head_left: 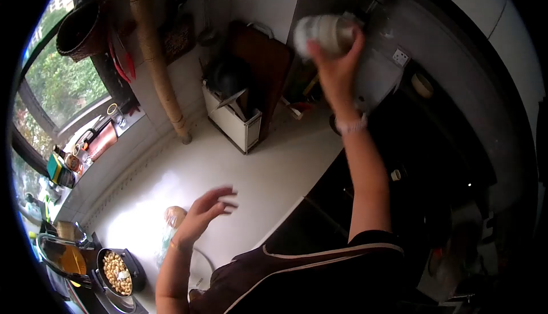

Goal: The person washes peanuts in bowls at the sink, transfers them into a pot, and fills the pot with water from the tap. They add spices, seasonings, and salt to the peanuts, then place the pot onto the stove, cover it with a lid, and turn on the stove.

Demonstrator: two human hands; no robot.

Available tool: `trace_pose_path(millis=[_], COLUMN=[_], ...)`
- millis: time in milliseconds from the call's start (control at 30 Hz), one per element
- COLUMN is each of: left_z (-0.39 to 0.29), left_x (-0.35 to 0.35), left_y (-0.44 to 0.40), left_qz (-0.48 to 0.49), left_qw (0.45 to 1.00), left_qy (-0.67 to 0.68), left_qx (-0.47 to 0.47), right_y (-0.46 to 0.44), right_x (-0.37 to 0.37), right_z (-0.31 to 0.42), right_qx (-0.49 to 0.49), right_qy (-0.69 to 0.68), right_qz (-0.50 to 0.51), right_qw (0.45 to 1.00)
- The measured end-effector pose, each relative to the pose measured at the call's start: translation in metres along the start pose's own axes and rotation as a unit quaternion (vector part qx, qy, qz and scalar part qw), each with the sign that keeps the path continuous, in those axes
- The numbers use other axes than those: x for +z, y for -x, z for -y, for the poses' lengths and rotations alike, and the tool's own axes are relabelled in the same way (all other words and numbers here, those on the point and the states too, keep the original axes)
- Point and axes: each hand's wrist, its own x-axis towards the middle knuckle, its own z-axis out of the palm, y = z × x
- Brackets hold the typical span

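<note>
My right hand [338, 71] is raised at the upper right, its fingers wrapped round a pale jar [318, 33]. The jar lies tilted on its side in the grip and is blurred, so its contents and label cannot be read. My left hand [200, 217] hovers over the white counter [251, 185], fingers apart, holding nothing. Just beside that wrist, a round brownish thing in clear plastic wrap [174, 217] rests on the counter. A pale plate or lid [200, 268] shows partly behind my left forearm.
A white knife holder [234, 125] stands against the wall near a brown cutting board [260, 57]. A bamboo pole [151, 51] rises from the counter. At lower left is a dark container of peanuts [117, 271]. Bottles and a sponge [54, 168] line the windowsill.
</note>
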Motion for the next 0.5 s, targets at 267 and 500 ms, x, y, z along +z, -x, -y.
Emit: trace_pose_path(millis=[267, 500], left_z=[0.037, 0.035], left_x=[-0.02, -0.009], left_y=[0.095, 0.119], left_qz=[-0.201, -0.271], left_qw=[0.974, 0.958], left_qy=[0.012, 0.031], left_qx=[-0.1, -0.09], right_y=[-0.106, -0.106], right_x=[-0.016, -0.012], right_z=[-0.105, -0.129], right_qx=[0.01, 0.072], right_qy=[0.319, 0.347], right_qz=[0.052, 0.13], right_qw=[0.946, 0.926])
